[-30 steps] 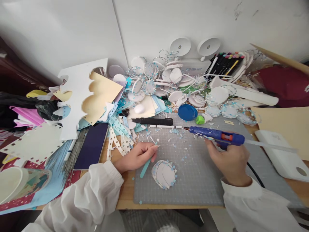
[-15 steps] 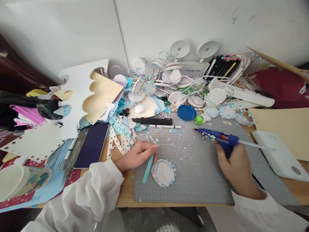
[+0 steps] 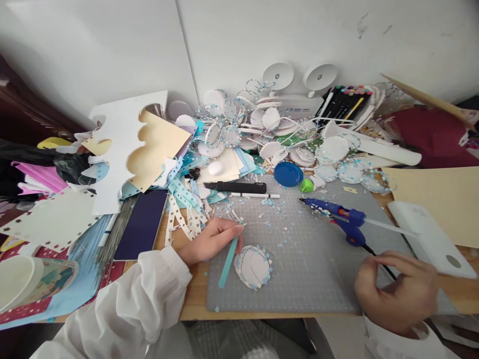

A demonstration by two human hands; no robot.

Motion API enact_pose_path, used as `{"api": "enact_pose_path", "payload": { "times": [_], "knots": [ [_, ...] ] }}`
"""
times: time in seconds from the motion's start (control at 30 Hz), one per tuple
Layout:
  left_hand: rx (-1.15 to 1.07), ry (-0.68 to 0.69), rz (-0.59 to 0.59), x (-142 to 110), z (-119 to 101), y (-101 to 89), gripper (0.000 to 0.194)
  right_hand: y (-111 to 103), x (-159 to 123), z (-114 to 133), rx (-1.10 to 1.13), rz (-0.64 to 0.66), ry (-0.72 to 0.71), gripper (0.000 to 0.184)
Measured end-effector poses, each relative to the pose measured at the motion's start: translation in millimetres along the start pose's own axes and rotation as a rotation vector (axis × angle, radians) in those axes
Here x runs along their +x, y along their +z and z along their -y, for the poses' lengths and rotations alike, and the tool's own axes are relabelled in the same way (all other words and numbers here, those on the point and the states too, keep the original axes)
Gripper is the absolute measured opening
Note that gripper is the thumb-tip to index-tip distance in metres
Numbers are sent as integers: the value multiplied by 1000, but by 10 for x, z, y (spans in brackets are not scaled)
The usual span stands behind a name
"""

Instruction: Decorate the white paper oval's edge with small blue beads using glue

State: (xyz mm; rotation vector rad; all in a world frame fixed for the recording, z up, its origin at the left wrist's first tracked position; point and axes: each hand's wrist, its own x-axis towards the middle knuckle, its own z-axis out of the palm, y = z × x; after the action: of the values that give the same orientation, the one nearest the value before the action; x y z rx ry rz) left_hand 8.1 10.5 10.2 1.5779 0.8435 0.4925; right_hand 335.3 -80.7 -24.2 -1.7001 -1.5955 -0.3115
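Between its thumb and fingers, my left hand [image 3: 219, 240] pinches a teal paper strip [image 3: 227, 267], which hangs down toward the mat. Just right of the strip lies a white paper disc [image 3: 253, 267], its rim trimmed with small blue and white pieces. A blue glue gun [image 3: 333, 213] rests on the mat with a clear glue stick out of its back. My right hand [image 3: 398, 289] is apart from the gun's handle, below and to its right. Its fingers are curled in and slightly blurred, with nothing seen in them.
Under the work is a grey cutting mat [image 3: 307, 279] strewn with paper bits. Beyond it lie a black pen [image 3: 239, 187], a blue lid [image 3: 288, 174] and piled decorated discs. A dark blue phone-like slab [image 3: 141, 224] and a paper cup [image 3: 33, 281] stand left; a white device [image 3: 430, 239] is right.
My right hand has let go of the glue gun, leaving it on the mat, and moved down and right. My left hand stays put with the strip, which has turned slightly.
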Motion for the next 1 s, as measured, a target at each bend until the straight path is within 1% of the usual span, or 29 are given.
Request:
{"api": "enact_pose_path", "payload": {
  "times": [0.07, 0.1, 0.13, 0.2, 0.23, 0.3, 0.4, 0.5, 0.57, 0.67, 0.73, 0.8, 0.87, 0.9, 0.93, 1.0],
  "knots": [
    [-13, -13, -6, -2, -8, 2, 52, 0, 51, 58, 43, 73, -284, 16],
    [-19, -17, -9, -2, -8, 2, 52, 17, 78, 95, 46, 67, -387, 17],
    [-24, -18, -12, -3, -7, 2, 52, 45, 103, 135, 44, 48, -463, 19],
    [-30, -13, -18, -5, 0, 2, 51, 126, 149, 216, 47, -32, -577, 24],
    [-32, -10, -21, -5, 3, 1, 51, 173, 173, 257, 55, -62, -621, 26],
    [-40, -4, -21, -6, 6, 0, 50, 268, 236, 347, 95, -77, -672, 27],
    [-60, -11, -33, -5, -1, -3, 51, 387, 397, 544, 205, -46, -734, 24],
    [-93, -47, -84, 4, 7, 1, 51, 478, 617, 829, 288, 60, -846, 24],
    [-140, -62, -130, 17, 41, 11, 51, 541, 752, 1033, 324, 154, -933, 24],
    [-245, -48, -263, 43, 119, 36, 46, 651, 871, 1286, 353, 283, -1067, 24],
    [-278, -23, -358, 58, 157, 51, 43, 723, 889, 1392, 360, 305, -1143, 21],
    [-265, -8, -393, 65, 160, 63, 42, 778, 875, 1440, 364, 267, -1201, 15],
    [-231, -10, -376, 65, 130, 69, 43, 804, 850, 1432, 371, 217, -1219, 14],
    [-215, -11, -358, 62, 108, 70, 45, 807, 838, 1408, 384, 203, -1200, 15],
    [-202, -8, -332, 57, 84, 68, 46, 805, 825, 1374, 413, 196, -1155, 16],
    [-160, 6, -275, 41, 42, 60, 49, 793, 795, 1280, 519, 206, -985, 19]
  ]
}}
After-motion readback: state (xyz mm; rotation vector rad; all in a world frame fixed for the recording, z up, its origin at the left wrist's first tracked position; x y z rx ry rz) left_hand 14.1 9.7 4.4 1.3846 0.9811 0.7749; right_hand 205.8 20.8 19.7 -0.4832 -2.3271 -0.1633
